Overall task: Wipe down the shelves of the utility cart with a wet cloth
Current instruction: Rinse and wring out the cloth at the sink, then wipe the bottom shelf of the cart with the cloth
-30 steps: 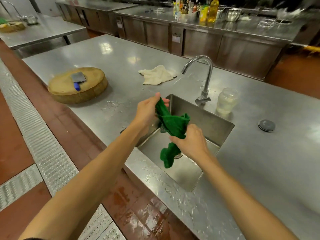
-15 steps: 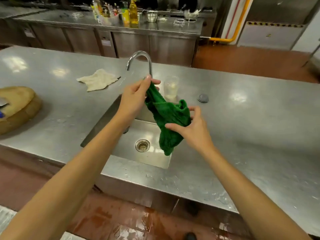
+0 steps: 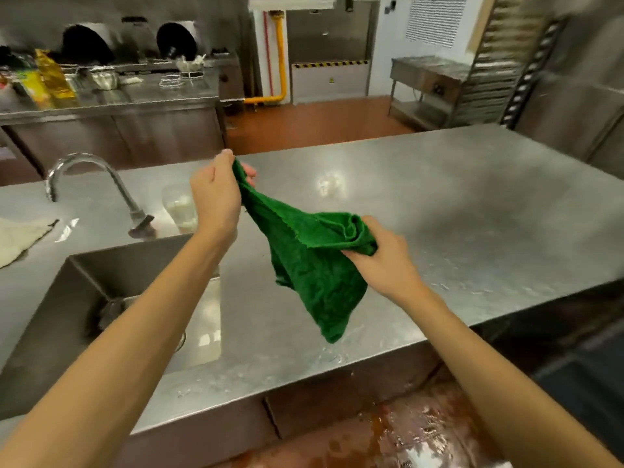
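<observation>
Above the bench [image 3: 439, 204], my left hand [image 3: 214, 201] pinches the green cloth [image 3: 310, 265] and my right hand [image 3: 385, 261] grips its bunch; the hanging corner may drip on the floor [image 3: 405, 434], making it slippery.

The left hand [image 3: 216, 194] pinches the upper corner of a green cloth [image 3: 304, 258]. The right hand [image 3: 385, 261] grips the bunched opposite edge. The cloth hangs above the steel counter [image 3: 439, 197], right of the sink [image 3: 118, 298] and faucet [image 3: 98, 184].
</observation>
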A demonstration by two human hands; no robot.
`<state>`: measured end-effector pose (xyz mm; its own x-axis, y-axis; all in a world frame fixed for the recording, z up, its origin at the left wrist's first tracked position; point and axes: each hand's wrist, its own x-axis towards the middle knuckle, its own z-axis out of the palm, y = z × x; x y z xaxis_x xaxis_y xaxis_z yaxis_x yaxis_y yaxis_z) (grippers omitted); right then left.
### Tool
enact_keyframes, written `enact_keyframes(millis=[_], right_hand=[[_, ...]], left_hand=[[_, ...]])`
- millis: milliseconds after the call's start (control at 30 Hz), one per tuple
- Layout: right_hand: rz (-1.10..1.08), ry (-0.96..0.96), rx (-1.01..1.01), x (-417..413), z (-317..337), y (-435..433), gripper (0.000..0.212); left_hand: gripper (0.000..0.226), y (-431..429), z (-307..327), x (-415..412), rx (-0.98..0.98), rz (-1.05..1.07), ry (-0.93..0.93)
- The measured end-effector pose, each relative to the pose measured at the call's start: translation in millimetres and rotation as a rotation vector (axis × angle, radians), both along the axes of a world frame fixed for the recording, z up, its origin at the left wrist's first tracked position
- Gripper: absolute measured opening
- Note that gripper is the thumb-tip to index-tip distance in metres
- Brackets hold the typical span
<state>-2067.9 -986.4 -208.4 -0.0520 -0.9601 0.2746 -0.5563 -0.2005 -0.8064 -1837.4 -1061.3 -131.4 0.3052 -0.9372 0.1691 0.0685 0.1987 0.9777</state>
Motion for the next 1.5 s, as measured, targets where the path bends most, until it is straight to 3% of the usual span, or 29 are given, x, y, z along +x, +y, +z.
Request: enact_keyframes(millis=[100,267,400,500,600,767,967,1067,1167,1300,1500], right_hand=[[-0.047,-0.053,-0.030,-58,5,28,0.043],[-0.155,-0.156,-0.021,-151,15,77,0.019],[-0.282,-0.127,-0.035,-227,13,119,0.040],[-0.414,0.033,-0.024,-278,12,154,0.048],[-0.492,0.059,0.015,-326,5,188,0.055],[-0.650,-0.106,0.027,-391,-16,241,0.052],[-0.737,-0.216,-0.150,-426,-13,287,0.043],[-0.790,-0.158,-0.168,-437,-8,299,0.042],[-0.857,-0.059,-0.101,-454,-13,307,0.034],[-0.952,-0.025,-0.086,-476,-23,319,0.032],[-0.886,0.039,0.167,-511,-21,345,0.064]], left_hand=[[0.045,6,5,-61,0.020,-0.085,-0.006],[0.038,22,4,-160,0.009,-0.192,-0.053],[0.043,38,-3,-234,-0.010,-0.272,-0.172],[0.042,53,-7,-287,-0.022,-0.351,-0.173],[0.043,67,-13,-338,-0.017,-0.449,-0.159],[0.037,94,-29,-413,0.019,-0.568,-0.207],[0.018,120,-60,-483,0.019,-0.745,-0.409],[0.022,142,-72,-517,-0.014,-0.949,-0.530],[0.019,177,-82,-551,-0.089,-1.307,-0.637],[0.050,215,-109,-597,-0.160,-1.664,-0.804],[0.032,255,-129,-665,-0.224,-1.855,-0.731]])
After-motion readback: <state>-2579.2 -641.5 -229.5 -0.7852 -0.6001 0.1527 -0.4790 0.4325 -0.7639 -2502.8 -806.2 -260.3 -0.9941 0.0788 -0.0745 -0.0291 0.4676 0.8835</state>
